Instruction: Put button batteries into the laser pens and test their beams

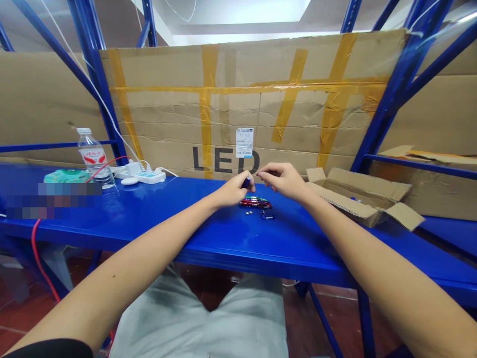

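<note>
My left hand (238, 189) is closed around a small dark blue cylinder (246, 182), whose end shows by the thumb. To its right, my right hand (281, 179) is raised with thumb and fingertips pinched together. Anything between those fingertips is too small to make out. Below the hands lies a pile of shiny red, green and purple metallic pieces (256, 202) on the blue table (219, 233). In front of the pile rest two small round silvery discs (249, 213) and a blue carabiner clip (267, 215).
An open cardboard box (354, 211) stands at the right with small items inside. At the left are a water bottle (95, 156), a green packet (67, 176) and a white power strip (151, 176) with cables. A large taped carton (167, 119) backs the table.
</note>
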A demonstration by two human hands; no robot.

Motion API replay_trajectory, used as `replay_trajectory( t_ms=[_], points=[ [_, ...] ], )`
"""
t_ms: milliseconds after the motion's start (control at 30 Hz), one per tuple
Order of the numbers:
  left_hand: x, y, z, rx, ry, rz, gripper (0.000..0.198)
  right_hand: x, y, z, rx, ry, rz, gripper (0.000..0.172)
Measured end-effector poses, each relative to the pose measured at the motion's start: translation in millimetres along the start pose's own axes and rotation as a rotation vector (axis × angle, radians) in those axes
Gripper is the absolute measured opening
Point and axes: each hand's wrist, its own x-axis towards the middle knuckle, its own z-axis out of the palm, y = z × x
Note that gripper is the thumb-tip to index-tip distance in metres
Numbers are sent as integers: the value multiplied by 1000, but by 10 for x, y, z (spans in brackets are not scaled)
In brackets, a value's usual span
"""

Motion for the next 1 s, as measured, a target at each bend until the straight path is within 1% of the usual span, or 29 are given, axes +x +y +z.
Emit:
replay_trajectory(
  t_ms=[100,200,300,433,533,600,667,733,833,933,1000],
  points=[
    [2,-24,41,-107,-47,-88,19,1,33,51,34,35,-3,27],
    [0,10,64,-189,-104,-160,16,3,74,108,88,65,-18,26],
    [-1,61,64,-190,-142,-180,13,9,122,152,141,100,-36,25],
    [2,89,59,-176,-161,-167,13,18,176,176,193,106,-46,22],
    [3,79,64,-163,-149,-156,15,22,204,178,159,115,-62,21],
    [5,60,68,-166,-130,-157,15,24,221,173,117,119,-105,22],
    [11,34,69,-174,-105,-156,13,26,233,160,41,118,-198,20],
    [21,4,62,-176,-82,-140,10,25,229,138,-87,122,-324,18],
    [42,-30,29,-140,-22,-45,7,14,187,100,-272,126,-474,18],
    [57,-47,-26,-39,49,64,7,-7,134,80,-327,112,-518,19],
    [61,-57,-57,7,64,94,9,-19,118,85,-330,93,-527,19]
  ],
)
